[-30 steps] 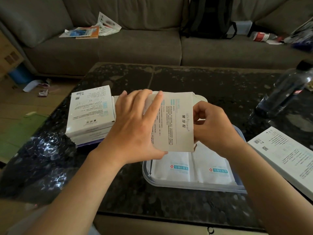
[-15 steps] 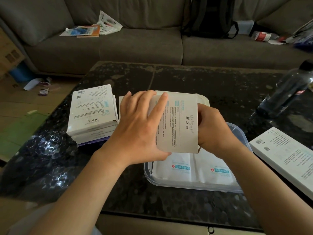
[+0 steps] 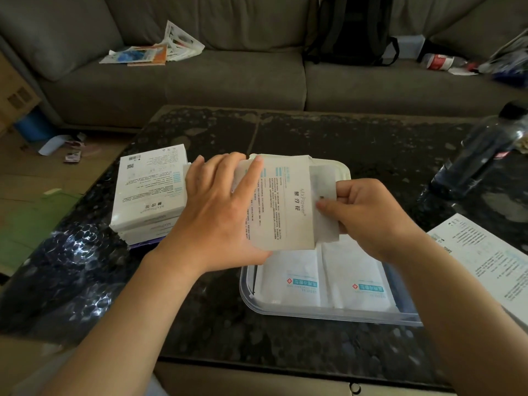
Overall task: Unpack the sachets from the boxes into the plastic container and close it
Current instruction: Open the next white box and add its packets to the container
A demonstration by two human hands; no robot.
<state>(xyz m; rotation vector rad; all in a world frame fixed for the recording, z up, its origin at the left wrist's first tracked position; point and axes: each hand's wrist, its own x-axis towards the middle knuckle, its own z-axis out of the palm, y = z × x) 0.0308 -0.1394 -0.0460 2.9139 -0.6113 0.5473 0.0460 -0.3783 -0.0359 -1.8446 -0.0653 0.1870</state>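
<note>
Sachets (image 3: 327, 232) stick out frame-right of box (image 3: 285, 207) | right hand (image 3: 368, 218) pinches them | left hand (image 3: 217, 212) grips box | plastic container (image 3: 328, 318) just below

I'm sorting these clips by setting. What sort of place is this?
Probably a home living room: a grey sofa with a backpack and loose papers on it, and a dark coffee table in front.

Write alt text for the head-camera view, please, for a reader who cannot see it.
A person's left hand grips a white box while the right hand pinches white sachets sticking out of its open end. Beneath, a clear plastic container on a dark table holds two more sachets side by side; stacked boxes sit to the left.
</note>
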